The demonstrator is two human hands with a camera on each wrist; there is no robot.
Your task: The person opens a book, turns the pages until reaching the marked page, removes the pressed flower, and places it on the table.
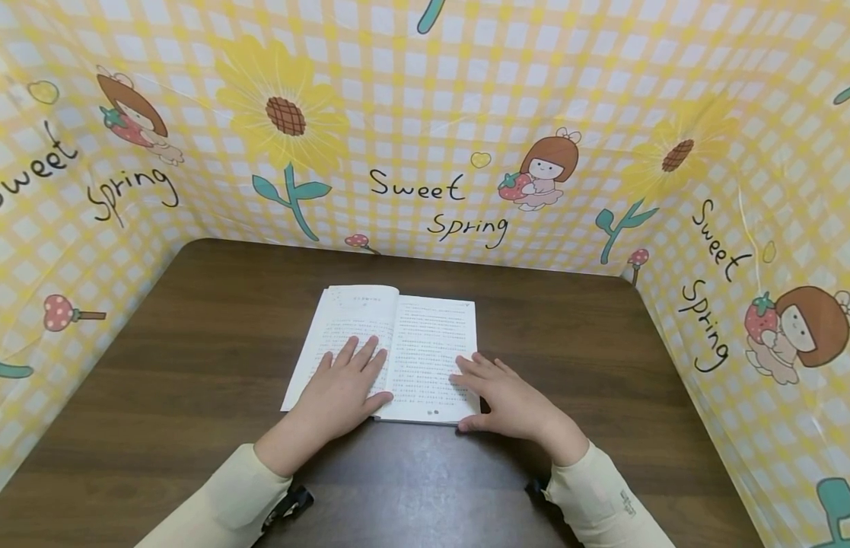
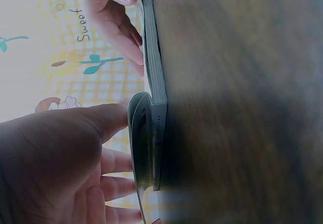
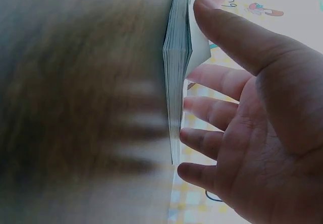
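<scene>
Hands are lying flat and open on the book in the middle of the brown bench, left hand pressing the left page, right hand spreading over the right page's corner, apparently keeping the pages from springing shut.

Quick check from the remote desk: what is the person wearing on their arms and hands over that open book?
Both hands, the left hand and the right hand, are bare: no gloves, and no rings that show. Each arm is in a long cream sleeve ending at the wrist; the right sleeve bears a small dark marking near the cuff. A black strap or mount sits under each wrist.
</scene>
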